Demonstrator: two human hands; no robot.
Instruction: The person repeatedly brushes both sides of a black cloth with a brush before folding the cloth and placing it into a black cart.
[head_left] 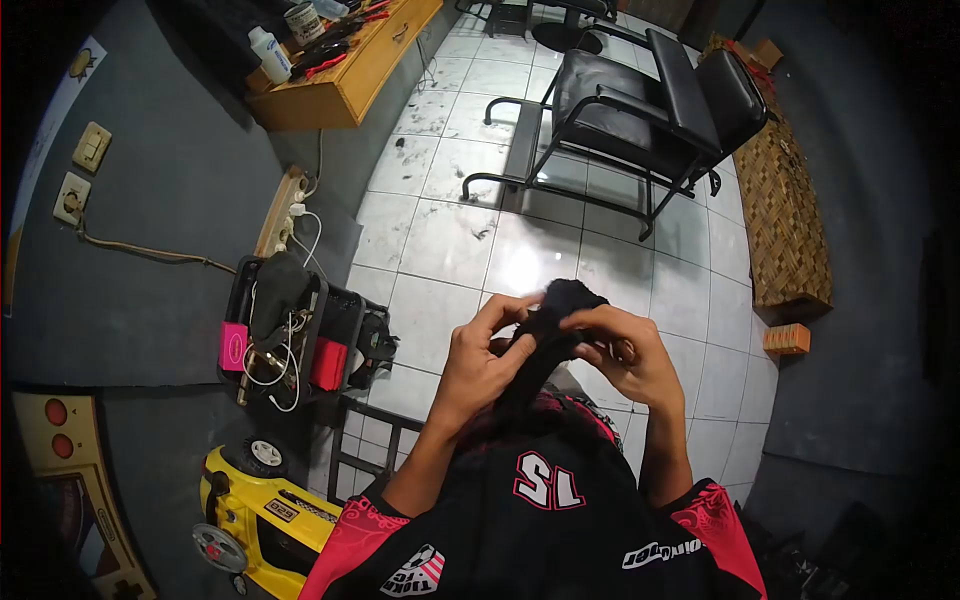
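Room: white-tiled floor (430, 240), dark scattered bits towards 11 o'clock, grey walls; clock positions taken from centre of view.
Black cloth: just off centre towards 4 o'clock, held up between both hands in front of the shirt, clear of the floor; bunched at the top, lower end merging with the dark shirt (480, 545).
Left grip: left hand (480, 365) pinches the black cloth (548, 335) at its 9 o'clock edge, thumb below, index finger above.
Right grip: right hand (635, 360) lays its index finger on the 3 o'clock side; fingertips blurred, full closure cannot be told.
Handling: judged light, limp and soft, with a fuzzy surface unlikely to slip; not fragile. It probably folds under its own weight, so best taken by two opposite edges.
Shirt markings: white number with pink outline at 5 o'clock, inverted, reading as 15; football crest at 6 o'clock with "FC" legible, upper word uncertain; white lettering at 5 o'clock, not securely readable.
Toy car: yellow toy car (267, 533) at 7 o'clock, carrying a small plate, characters uncertain.
Table: wooden table (345, 85) at 11 o'clock, bearing a white bottle (270, 56), label illegible.
Chair: black chair (610, 100) at 1 o'clock.
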